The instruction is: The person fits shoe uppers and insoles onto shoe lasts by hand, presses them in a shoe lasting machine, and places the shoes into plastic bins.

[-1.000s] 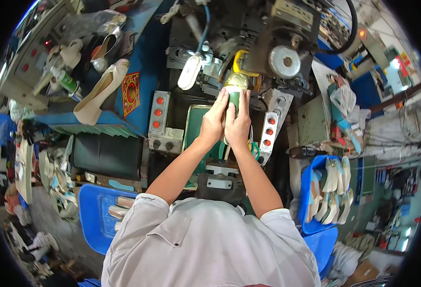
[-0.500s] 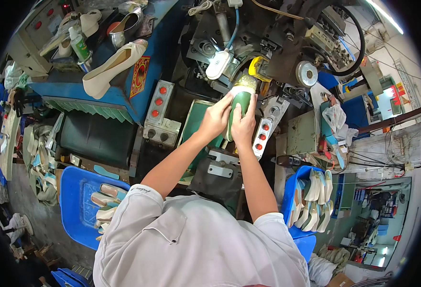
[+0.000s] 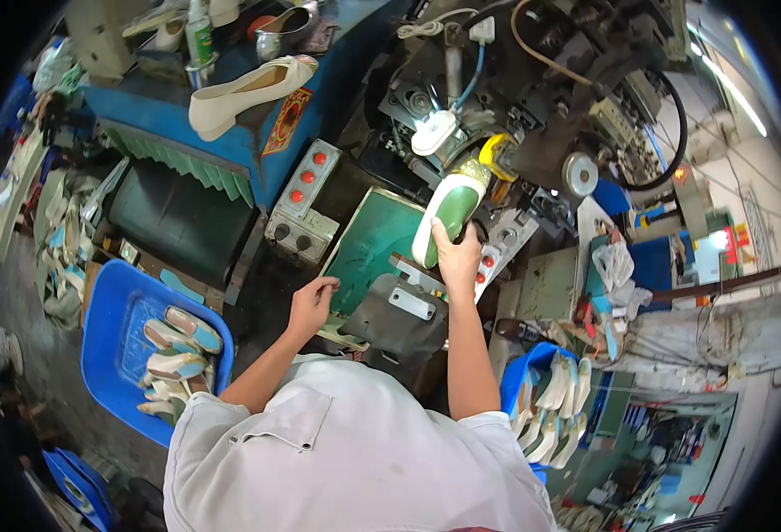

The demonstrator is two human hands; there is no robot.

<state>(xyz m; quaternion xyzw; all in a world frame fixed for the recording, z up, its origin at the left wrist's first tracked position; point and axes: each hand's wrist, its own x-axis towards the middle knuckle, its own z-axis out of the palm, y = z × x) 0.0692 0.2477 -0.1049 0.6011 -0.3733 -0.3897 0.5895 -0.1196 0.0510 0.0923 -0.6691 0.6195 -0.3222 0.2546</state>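
Observation:
My right hand [image 3: 459, 257] is closed around the lower end of a pale shoe upper on a green shoe last [image 3: 448, 208]. Its green sole side faces up. The far end, with something glittery gold on it, meets the machine [image 3: 483, 146] beside a yellow part [image 3: 498, 157]. My left hand [image 3: 311, 306] is away from the shoe, in the air near the green tray's [image 3: 368, 253] lower left edge. Its fingers are loosely bent and slightly apart, with nothing visible in them.
A blue bin [image 3: 106, 355] with several shoes stands at lower left, another blue bin [image 3: 516, 377] with shoes at lower right. On the blue cabinet [image 3: 231, 168] rest a cream shoe [image 3: 222, 106] and a green bottle [image 3: 199, 40]. Red-button panels [image 3: 306, 182] flank the tray.
My left hand has let go of the shoe and pulled back down to the left. My right hand still holds the shoe, now tilted at the machine. The whole view has shifted.

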